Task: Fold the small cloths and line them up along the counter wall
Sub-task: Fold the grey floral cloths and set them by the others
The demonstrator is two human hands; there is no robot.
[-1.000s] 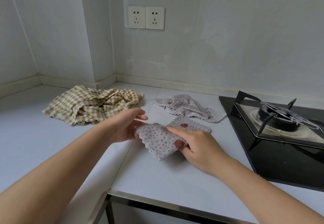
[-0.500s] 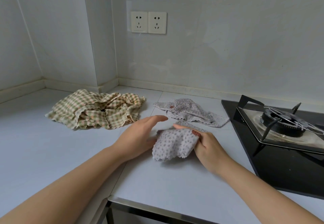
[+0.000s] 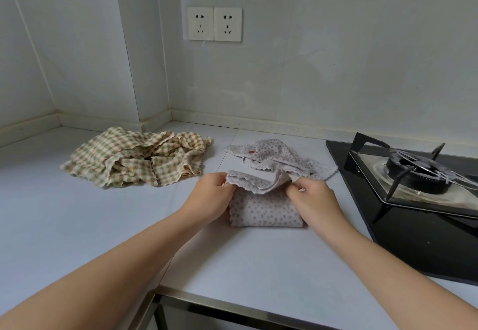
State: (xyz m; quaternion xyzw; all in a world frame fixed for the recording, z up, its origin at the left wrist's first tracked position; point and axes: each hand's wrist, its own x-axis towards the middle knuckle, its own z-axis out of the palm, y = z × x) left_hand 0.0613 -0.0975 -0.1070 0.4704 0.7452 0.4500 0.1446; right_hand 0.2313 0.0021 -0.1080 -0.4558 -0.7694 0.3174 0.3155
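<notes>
Item 1. Your left hand (image 3: 210, 196): fingers curled, pinching the left end of the raised scalloped edge of the small grey cloth with dark dots (image 3: 263, 209).

Item 2. Your right hand (image 3: 314, 199): fingers curled, pinching the right end of that same edge. The two hands are apart, with the cloth's width between them.

Item 3. The small grey cloth with dark dots: its lower part lies flat on the pale grey bench (image 3: 77, 216), near the front middle, with a straight near edge. Its upper flap is lifted off the surface and sags between your hands.

Item 4. Second grey dotted cloth (image 3: 280, 157): unfolded and rumpled, with one small red mark showing. It lies just behind the held cloth, between it and the wall (image 3: 336, 71) but short of the wall.

Item 5. Heap of green-and-beige checked cloth (image 3: 139, 159): crumpled, with wavy edges, to the left of the dotted cloths near the bench corner. You cannot tell how many pieces it holds.

Item 6. Black glass gas hob (image 3: 426, 229): set into the bench at your right, carrying one burner under a metal pan support. The rumpled cloth's corner reaches close to its edge.

Item 7. Double white wall socket (image 3: 214, 23): mounted on the wall above the cloths.
</notes>
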